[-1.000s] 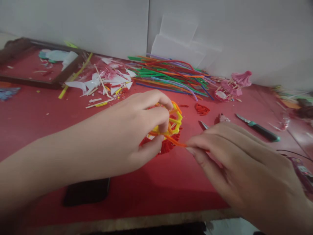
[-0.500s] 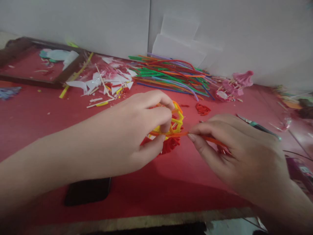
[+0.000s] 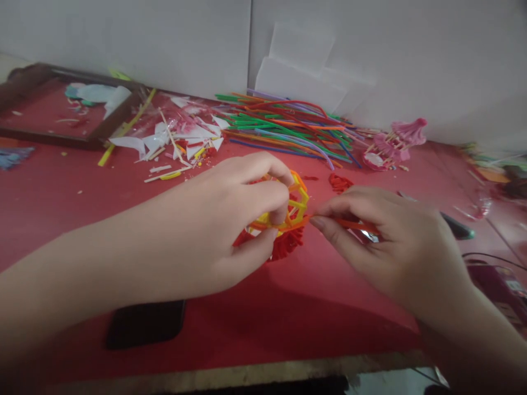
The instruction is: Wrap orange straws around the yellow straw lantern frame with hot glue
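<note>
My left hand (image 3: 247, 214) is closed on a small round frame of yellow and orange strips (image 3: 298, 206), thumb in front and fingers over the top. Ruffled red strips (image 3: 290, 245) show beneath that frame, and the hand covers much of its left side. An orange pipe cleaner (image 3: 349, 223) runs along the frame's lower edge and out to the right. My right hand (image 3: 379, 247) pinches it between thumb and forefinger, just right of the frame.
Many coloured pipe cleaners (image 3: 284, 126) lie at the back. White scraps and sticks (image 3: 164, 142) are scattered left of them, beside a dark wooden frame (image 3: 49, 137). A pink ruffled piece (image 3: 397, 145) stands back right. A black phone (image 3: 146, 325) lies near the front edge.
My right hand has moved slightly left and up, closer to the round frame, and the orange pipe cleaner now bends nearer its edge. My left hand stays almost still.
</note>
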Motion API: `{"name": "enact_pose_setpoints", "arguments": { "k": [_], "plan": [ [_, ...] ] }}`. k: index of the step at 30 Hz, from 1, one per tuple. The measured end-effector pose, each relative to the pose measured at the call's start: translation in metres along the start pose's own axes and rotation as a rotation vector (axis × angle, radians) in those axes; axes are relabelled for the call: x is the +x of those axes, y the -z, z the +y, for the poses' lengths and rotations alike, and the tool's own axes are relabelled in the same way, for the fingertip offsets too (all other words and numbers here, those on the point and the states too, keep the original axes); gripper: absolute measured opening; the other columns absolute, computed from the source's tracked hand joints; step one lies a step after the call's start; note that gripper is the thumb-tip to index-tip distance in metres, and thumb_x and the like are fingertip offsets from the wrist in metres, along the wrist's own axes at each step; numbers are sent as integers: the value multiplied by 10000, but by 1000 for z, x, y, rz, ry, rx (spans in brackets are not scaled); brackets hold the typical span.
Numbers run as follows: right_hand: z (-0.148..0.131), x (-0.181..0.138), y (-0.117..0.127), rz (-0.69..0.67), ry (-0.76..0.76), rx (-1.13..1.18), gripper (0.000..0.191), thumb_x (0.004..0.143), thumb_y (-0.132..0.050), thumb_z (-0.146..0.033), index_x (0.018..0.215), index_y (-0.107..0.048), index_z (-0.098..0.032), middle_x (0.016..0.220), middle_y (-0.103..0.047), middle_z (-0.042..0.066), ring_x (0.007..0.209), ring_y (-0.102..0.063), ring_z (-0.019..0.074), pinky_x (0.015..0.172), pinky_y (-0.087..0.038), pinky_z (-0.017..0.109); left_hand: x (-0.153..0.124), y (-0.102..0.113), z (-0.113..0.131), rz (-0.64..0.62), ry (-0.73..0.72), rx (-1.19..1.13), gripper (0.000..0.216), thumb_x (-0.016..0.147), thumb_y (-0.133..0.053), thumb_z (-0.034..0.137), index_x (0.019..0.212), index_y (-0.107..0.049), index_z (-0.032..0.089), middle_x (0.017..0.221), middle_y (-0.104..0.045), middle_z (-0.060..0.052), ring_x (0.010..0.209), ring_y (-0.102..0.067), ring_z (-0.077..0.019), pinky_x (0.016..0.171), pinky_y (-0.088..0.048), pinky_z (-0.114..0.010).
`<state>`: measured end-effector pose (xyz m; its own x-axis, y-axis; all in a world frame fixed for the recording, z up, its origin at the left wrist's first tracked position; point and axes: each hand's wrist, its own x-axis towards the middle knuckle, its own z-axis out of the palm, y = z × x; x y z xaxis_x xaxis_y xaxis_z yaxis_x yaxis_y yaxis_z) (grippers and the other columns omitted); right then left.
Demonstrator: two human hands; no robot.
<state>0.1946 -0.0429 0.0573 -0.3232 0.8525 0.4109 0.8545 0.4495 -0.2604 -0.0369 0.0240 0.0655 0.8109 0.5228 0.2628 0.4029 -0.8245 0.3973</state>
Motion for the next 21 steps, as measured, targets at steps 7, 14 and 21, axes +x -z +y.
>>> {"name": "enact_pose_setpoints", "arguments": {
  "k": [7,14,21],
  "plan": [
    [3,5,-1,-24,-26,35,50,907,-634,-210,899,-682,-219,844,-741,20,721,-681,151,640,-509,265,0,1,0,-13,-1,-11,214,964,-425,228,835,-595,218,1216,-596,-2,1093,-616,-199,884,-537,-305],
    [7,7,-3,-39,-44,60,60,912,-630,-218,911,-687,-235,892,-747,19,775,-696,160,678,-531,264,-1,2,-1,-30,-13,-34,171,950,-457,225,864,-605,238,1233,-583,4,1092,-614,-193,881,-544,-306],
    [9,8,-1,-48,-73,131,171,905,-632,-217,1051,-717,-247,975,-766,19,831,-716,168,702,-555,265,1,2,-2,-52,-18,-57,179,952,-449,240,887,-615,226,1228,-583,-19,1108,-615,-213,902,-560,-329]
  ]
}}
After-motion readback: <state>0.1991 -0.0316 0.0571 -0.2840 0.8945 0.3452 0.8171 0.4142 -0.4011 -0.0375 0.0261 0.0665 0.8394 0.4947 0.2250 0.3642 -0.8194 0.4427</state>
